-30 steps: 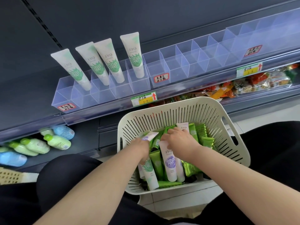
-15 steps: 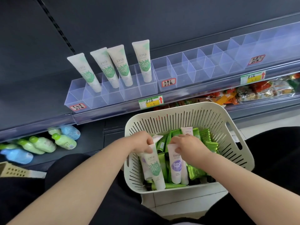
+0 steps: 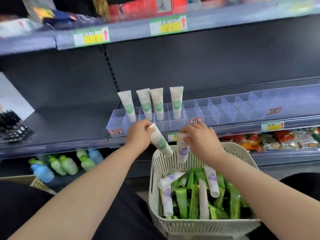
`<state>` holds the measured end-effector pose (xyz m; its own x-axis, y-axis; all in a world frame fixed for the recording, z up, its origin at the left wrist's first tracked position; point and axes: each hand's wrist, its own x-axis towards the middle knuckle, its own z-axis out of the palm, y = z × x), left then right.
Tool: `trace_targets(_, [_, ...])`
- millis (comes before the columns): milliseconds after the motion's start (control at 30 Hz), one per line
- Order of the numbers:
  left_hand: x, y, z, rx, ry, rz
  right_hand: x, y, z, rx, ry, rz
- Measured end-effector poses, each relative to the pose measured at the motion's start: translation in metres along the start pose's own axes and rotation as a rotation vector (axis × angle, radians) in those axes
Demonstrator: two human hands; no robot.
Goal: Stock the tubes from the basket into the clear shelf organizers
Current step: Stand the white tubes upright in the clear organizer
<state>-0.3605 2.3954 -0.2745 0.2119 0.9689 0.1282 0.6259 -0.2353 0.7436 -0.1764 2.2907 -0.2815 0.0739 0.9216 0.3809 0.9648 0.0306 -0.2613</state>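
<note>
Here's what I'm seeing on my feed: the left hand (image 3: 138, 134) has its fingers curled round the flat end of a green-print tube (image 3: 161, 142), which slants down to the right over the basket's (image 3: 190, 227) far rim. The right hand (image 3: 199, 137) pinches the top of a purple-print tube (image 3: 182, 150) that hangs cap-down, roughly upright. Both hands sit just in front of the clear organizer (image 3: 216, 111) on the shelf. Four standing tubes (image 3: 158, 104) lean in its left compartments. The basket holds a loose heap of tubes (image 3: 194, 196), mostly green with a few purple-print ones. Green and blue bottles (image 3: 65, 163) lie on the lower shelf.
</note>
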Motion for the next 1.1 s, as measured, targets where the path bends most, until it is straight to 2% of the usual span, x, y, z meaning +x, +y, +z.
trace_targets(133, [0.017, -0.003, -0.054, -0.076, 0.222, -0.079, 0.046, -0.032, -0.014, -0.003, 0.131, -0.075])
trace_targets(233, [0.03, -0.01, -0.094, -0.012, 0.404, -0.114, 0.079, -0.056, -0.015, 0.031, 0.192, -0.083])
trace_targets(400, [0.064, -0.018, -0.133, 0.011, 0.614, -0.085, 0.126, -0.083, -0.003, 0.091, 0.197, -0.079])
trace_targets(500, [0.09, -0.02, -0.139, 0.053, 0.609, -0.05, 0.152, -0.091, 0.004, 0.182, 0.117, -0.042])
trace_targets(600, [0.114, -0.026, -0.134, 0.13, 0.55, -0.004, 0.168, -0.093, 0.011, 0.205, 0.12, -0.054])
trace_targets(933, [0.175, -0.053, -0.108, 0.305, 0.203, 0.023, 0.193, -0.085, 0.025, 0.204, 0.118, -0.072])
trace_targets(1100, [0.178, -0.058, -0.111, 0.24, 0.245, 0.003, 0.199, -0.095, 0.029, 0.247, 0.11, -0.098])
